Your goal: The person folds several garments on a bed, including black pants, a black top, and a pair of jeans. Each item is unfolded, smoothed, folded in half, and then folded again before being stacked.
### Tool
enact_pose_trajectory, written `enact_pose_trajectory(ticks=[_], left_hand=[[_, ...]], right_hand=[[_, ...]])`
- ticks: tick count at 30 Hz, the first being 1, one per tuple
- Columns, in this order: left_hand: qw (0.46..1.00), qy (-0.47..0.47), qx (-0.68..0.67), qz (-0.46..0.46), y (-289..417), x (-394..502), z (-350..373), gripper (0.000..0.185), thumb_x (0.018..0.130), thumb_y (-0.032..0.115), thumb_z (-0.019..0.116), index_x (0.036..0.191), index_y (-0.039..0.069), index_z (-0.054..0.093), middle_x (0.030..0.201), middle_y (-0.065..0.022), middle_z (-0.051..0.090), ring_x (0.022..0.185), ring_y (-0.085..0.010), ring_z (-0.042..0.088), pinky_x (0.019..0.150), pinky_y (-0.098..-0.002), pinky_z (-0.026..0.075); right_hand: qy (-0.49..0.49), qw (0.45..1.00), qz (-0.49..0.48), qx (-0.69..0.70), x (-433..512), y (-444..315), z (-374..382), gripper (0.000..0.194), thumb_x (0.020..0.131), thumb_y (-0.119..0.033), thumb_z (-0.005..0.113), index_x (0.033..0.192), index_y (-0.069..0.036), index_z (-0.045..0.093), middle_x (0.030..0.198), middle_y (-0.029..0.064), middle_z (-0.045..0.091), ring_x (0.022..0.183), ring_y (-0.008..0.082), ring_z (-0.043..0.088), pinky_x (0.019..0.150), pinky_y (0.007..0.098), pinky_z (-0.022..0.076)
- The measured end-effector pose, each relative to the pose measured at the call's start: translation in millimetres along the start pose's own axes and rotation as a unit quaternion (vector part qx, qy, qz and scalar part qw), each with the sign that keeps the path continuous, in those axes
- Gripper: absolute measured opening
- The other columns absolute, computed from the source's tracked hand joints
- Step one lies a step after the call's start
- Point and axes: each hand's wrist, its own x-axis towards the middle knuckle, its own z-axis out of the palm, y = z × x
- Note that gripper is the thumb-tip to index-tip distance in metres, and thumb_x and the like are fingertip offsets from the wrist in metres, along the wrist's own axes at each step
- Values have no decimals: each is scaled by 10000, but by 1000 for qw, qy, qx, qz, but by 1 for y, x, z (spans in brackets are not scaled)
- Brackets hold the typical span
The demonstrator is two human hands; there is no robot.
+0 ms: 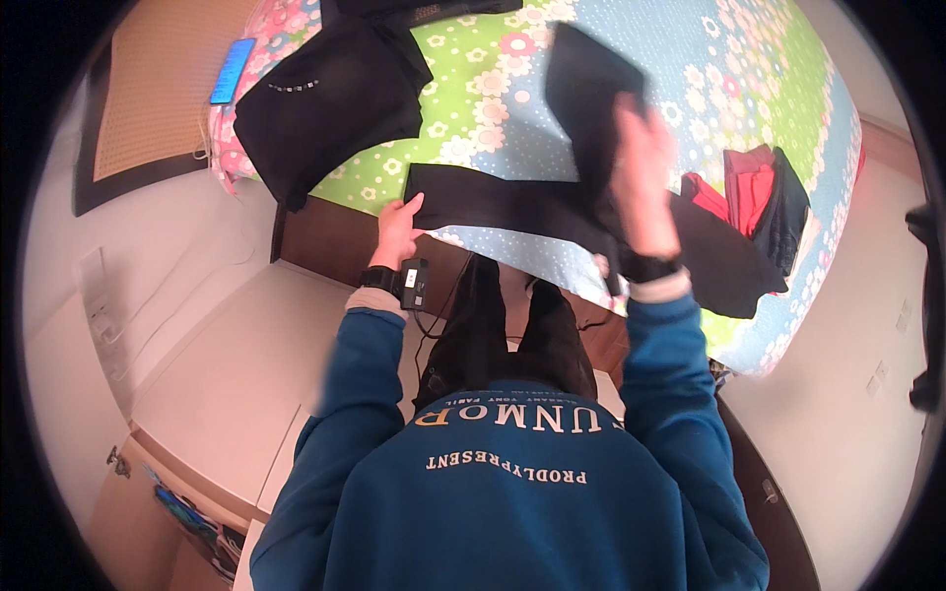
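Note:
A black garment (517, 201) is spread along the near edge of the bed, partly hanging over it. At its left end, my left hand (399, 230) pinches a corner of the cloth between thumb and fingers. Blurred by motion, my right hand (644, 173) grips a narrow part of the same garment, which reaches up across the bedsheet. The wide right part of the garment lies beyond my right wrist. A second black garment (332, 103), with a row of small light marks, lies at the upper left of the bed.
The bed has a flowered green, blue and pink sheet (465, 74). Folded red and dark clothes (754, 196) lie on the right, and more black cloth (429, 10) at the far side. A blue-screened phone (233, 72) is at the left edge. A pale cabinet top (222, 377) stands left.

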Motion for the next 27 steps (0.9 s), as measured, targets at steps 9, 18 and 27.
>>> enact_pose_trajectory(ticks=[9, 18, 27], left_hand=[[933, -138, 296, 149, 37, 23, 19, 304, 790, 154, 721, 979, -67, 632, 936, -121, 674, 839, -191, 628, 742, -312, 488], [860, -223, 240, 391, 99, -33, 21, 153, 808, -67, 512, 846, -3, 645, 1013, -37, 604, 1001, -147, 545, 950, -274, 384], [475, -113, 642, 591, 79, 25, -33, 224, 688, -47, 579, 770, 124, 698, 1319, -151, 528, 1258, -361, 443, 1001, -430, 376]], right_hand=[[231, 936, -134, 231, -60, -95, -198, 352, 983, -187, 523, 1259, 31, 520, 1247, 140, 585, 1124, 227, 567, 999, 353, 432], [427, 844, -312, 89, -106, -198, -308, 431, 1029, -260, 361, 1285, 64, 485, 1348, 211, 490, 1258, 355, 447, 1110, 460, 316], [163, 906, -159, -357, -115, -100, -180, 472, 760, -85, 640, 1223, -24, 572, 1072, 140, 621, 979, 295, 584, 848, 389, 476]])
